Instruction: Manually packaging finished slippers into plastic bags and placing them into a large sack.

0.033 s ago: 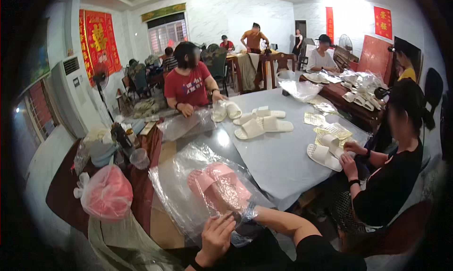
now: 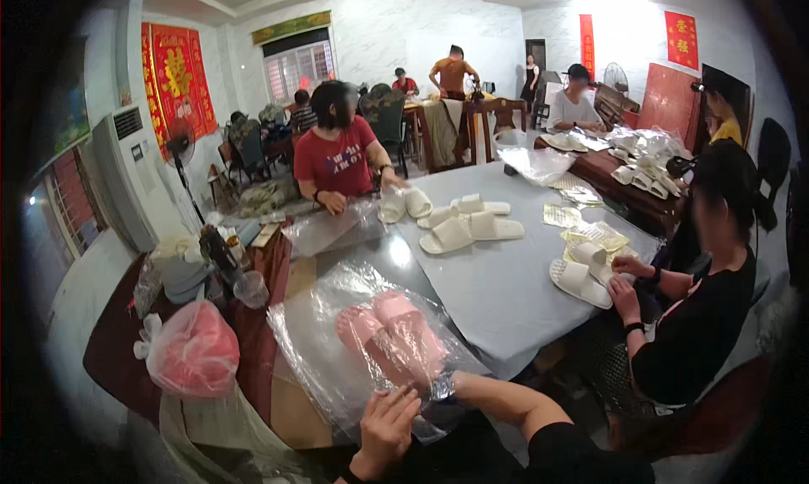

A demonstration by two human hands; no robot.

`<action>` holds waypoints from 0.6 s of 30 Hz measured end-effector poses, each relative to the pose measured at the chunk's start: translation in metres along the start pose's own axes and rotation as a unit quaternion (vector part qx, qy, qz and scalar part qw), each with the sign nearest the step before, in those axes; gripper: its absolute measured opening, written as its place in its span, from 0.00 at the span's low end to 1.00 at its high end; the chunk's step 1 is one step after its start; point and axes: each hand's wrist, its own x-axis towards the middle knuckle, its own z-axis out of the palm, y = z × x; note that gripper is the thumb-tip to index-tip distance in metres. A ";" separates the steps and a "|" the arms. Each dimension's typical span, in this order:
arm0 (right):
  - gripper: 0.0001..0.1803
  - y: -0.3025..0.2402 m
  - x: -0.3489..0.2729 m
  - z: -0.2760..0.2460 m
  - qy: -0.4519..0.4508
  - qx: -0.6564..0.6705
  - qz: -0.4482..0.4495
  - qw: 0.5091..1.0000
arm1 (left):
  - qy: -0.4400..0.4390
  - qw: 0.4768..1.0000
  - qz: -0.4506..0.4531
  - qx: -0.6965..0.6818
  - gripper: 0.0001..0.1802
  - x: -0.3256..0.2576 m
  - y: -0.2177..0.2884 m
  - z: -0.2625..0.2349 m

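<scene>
A pair of pink slippers [image 2: 399, 326] lies inside a large clear plastic bag [image 2: 305, 331] on the near part of the table. My left hand [image 2: 388, 423] is at the bag's near edge, fingers bent over the film and thumb hidden. From the right my right forearm [image 2: 506, 401] reaches in, with a dark band at the wrist. The right hand is at the near end of the slippers, under shiny film; glare hides how its fingers are set.
White slippers [image 2: 472, 229] stand mid-table on a grey cover [image 2: 472, 290]. A person in red [image 2: 341, 160] stands across; one in black [image 2: 695, 315] handles white slippers at right. Left are a tied bag with pink contents [image 2: 195, 349], a plastic cup [image 2: 251, 288] and a fan [image 2: 179, 143].
My right hand has drawn back a little toward the bag's near end, and more of the pink slippers shows. The left hand has hardly moved.
</scene>
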 end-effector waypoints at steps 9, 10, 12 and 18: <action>0.33 0.017 0.036 0.044 -0.083 0.117 0.059 0.988 | -0.116 0.979 -0.050 -0.158 0.17 -0.050 -0.038 0.034; 0.30 0.021 0.036 0.042 -0.102 0.092 0.036 0.990 | -0.105 0.976 -0.033 -0.186 0.18 -0.051 -0.040 0.026; 0.31 0.024 0.017 0.031 -0.003 -0.069 -0.038 0.997 | -0.090 0.972 -0.041 -0.214 0.18 -0.036 -0.044 0.013; 0.38 0.015 -0.056 -0.030 -0.065 0.003 -0.079 0.995 | -0.100 0.985 -0.129 -0.054 0.32 -0.045 -0.081 0.007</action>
